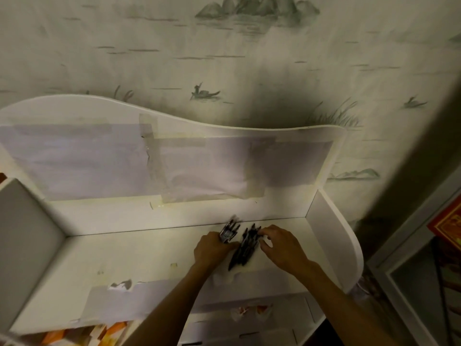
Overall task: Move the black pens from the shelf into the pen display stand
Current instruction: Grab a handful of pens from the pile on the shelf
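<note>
Pens being gathered; none placed, stand out of view.
My left hand (pixel 212 248) grips one black pen bundle (pixel 229 232); my right hand (pixel 279 245) pinches a second black pen cluster (pixel 245 248) near the shelf (pixel 149 260) rear right corner.

We see a white shelf (pixel 139 255), smooth painted board w/ matt sheen. Paper sheets (pixel 82 161) on its back panel, held by glossy clear tape (pixel 152 156). Pens (pixel 243 248) look like black plastic, slightly shiny. Wall (pixel 224 58): matt printed wallpaper.
</note>
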Demonstrator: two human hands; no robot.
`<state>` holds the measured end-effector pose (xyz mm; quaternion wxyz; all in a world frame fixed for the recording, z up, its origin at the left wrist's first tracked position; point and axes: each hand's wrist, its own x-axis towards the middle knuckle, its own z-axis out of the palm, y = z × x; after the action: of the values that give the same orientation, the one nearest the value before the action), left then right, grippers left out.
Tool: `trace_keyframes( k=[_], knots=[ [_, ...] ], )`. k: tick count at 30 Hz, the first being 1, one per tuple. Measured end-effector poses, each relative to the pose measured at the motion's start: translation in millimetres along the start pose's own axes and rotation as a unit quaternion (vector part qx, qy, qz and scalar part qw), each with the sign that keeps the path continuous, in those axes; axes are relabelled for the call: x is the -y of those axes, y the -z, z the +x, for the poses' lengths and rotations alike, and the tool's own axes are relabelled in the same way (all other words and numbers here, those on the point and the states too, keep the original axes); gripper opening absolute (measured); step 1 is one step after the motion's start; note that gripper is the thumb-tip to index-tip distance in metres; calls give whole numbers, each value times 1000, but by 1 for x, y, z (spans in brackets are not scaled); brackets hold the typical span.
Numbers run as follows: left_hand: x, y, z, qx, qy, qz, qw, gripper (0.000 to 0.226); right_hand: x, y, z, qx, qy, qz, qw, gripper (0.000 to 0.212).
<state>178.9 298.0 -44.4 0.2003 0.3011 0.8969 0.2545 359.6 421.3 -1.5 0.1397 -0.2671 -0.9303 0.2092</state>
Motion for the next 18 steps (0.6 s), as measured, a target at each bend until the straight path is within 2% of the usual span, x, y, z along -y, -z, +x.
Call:
trace_keyframes(
  k=[5,9,18],
  knots=[
    [-8,0,-1,13,-7,50,999,57,-5,2,-4,2,-6,-5,1000,30],
    [-19,6,-3,26,-5,142,990,66,-7,3,-5,18,-21,-22,999,34],
    [-9,19,-4,5,22,184,983,35,-3,5,1,6,-11,-10,1000,29]
  ],
)
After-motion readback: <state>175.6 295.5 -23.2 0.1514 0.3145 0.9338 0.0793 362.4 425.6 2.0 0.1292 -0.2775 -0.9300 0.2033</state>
